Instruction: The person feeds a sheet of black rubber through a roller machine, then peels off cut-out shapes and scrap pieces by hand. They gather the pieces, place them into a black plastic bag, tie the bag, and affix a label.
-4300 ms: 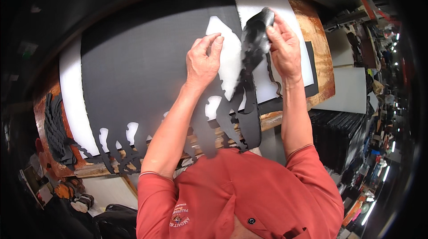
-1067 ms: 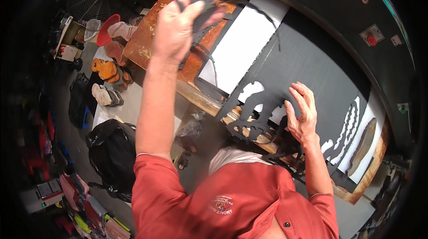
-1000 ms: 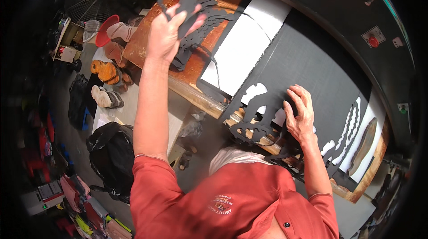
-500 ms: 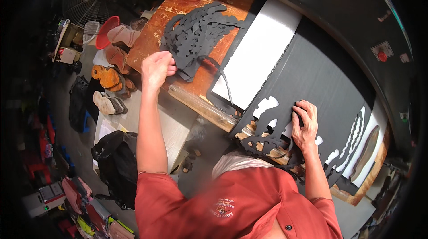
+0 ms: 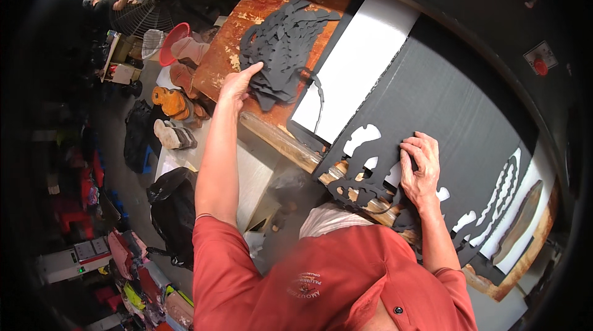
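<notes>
A pile of dark grey cut-out sheet pieces (image 5: 281,53) with scalloped edges lies on a worn reddish-brown board. At its near left edge is my left hand (image 5: 238,87), open, one finger stretched out against the pile and the other fingers partly hidden. My right hand (image 5: 421,167) rests open on a large black sheet (image 5: 457,96), fingers slightly bent, beside its cut-out holes. White surface shows through those holes. The near edge of the sheet is a ragged web of leftover strips (image 5: 358,192) overhanging the wooden edge.
A white panel (image 5: 361,53) lies between the pile and the black sheet. A dark machine body with a red button (image 5: 540,67) rises behind. A brown curved strip (image 5: 517,220) lies at right. Stacked orange shapes (image 5: 170,102), a red basin (image 5: 175,44), a fan (image 5: 145,13) and a black bag (image 5: 176,204) stand left.
My left hand has gone from closed fingers beside the pile to a stretched finger against it. My right hand stays on the black sheet. The whole view has shifted slightly.
</notes>
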`<state>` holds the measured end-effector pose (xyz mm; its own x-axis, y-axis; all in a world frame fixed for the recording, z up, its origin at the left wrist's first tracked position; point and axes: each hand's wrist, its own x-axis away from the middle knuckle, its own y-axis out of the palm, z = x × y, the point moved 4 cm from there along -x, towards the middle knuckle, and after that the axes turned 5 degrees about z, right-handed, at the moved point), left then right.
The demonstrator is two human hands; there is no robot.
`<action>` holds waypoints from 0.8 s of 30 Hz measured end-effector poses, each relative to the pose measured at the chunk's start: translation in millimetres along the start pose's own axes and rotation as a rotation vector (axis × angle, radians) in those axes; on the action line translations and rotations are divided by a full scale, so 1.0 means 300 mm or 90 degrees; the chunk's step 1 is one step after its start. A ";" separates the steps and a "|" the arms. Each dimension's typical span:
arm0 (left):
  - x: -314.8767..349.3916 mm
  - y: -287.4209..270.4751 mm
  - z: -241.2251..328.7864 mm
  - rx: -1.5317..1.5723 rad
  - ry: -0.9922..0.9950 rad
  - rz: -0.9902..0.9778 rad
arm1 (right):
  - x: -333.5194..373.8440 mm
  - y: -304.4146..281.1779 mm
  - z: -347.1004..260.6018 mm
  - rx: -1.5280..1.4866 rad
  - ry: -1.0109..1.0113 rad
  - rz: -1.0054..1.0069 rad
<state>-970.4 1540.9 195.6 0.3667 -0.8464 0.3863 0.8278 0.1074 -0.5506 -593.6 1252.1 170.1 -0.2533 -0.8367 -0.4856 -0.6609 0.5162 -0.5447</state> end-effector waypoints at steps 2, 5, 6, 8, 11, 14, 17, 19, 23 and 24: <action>0.034 0.049 0.012 0.087 0.016 -0.065 | -0.002 -0.004 0.000 -0.009 -0.006 0.001; 0.062 0.102 0.024 0.183 0.031 -0.066 | -0.008 -0.006 0.003 -0.009 -0.003 0.002; 0.067 0.120 0.021 0.196 0.002 -0.082 | -0.008 -0.006 0.003 -0.010 -0.001 0.001; 0.075 0.152 0.029 0.248 0.031 -0.108 | -0.008 -0.006 0.004 -0.013 0.005 0.002; 0.069 0.189 0.033 0.250 0.087 -0.073 | -0.010 -0.002 0.005 -0.009 0.014 0.010; 0.055 0.220 0.021 0.377 0.058 -0.157 | -0.013 0.006 0.010 0.014 0.029 0.008; 0.036 0.205 0.011 0.484 0.010 -0.221 | -0.024 0.013 0.006 0.030 0.038 0.005; 0.026 0.164 0.011 0.505 -0.001 -0.254 | -0.041 0.015 -0.009 0.037 0.045 -0.001; 0.005 0.036 0.053 0.409 0.072 -0.313 | -0.131 0.029 -0.062 0.020 0.247 -0.012; 0.005 0.001 0.071 0.383 0.118 -0.313 | -0.192 0.041 -0.105 0.012 0.182 -0.022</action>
<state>-960.6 1550.8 211.6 -0.1331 -0.9369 0.3232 0.9827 -0.0823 0.1659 -609.5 1300.9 212.8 -0.4213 -0.8700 -0.2561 -0.6602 0.4878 -0.5712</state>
